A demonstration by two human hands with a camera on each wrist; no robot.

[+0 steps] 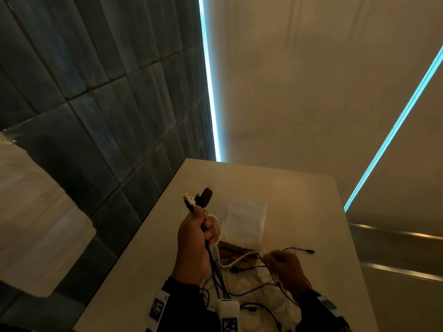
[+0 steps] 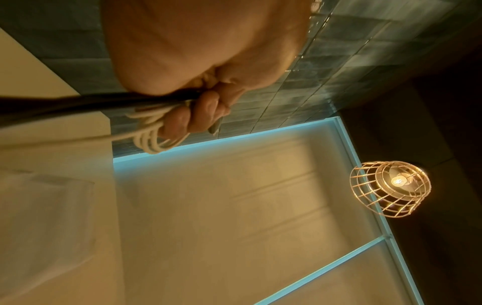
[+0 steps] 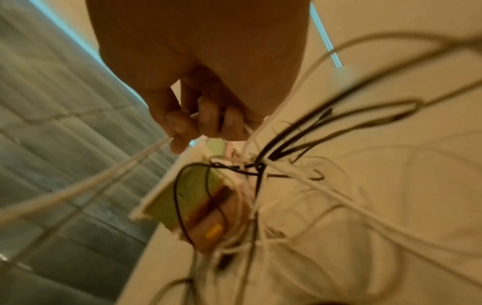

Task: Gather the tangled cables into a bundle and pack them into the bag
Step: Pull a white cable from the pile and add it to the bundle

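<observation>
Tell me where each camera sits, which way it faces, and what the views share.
Head: worn on the head, facing forward and down at the table; both hands and sleeves show.
Left wrist: looks along the left hand toward wall and lamp.
Right wrist: looks along the right hand over the tangled cables.
Shared: the white cable coil appears in head and left wrist views.

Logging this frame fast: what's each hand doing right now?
Left hand: closed, gripping a bunch of black and white cables.
Right hand: fingers pinching a white cable.
</observation>
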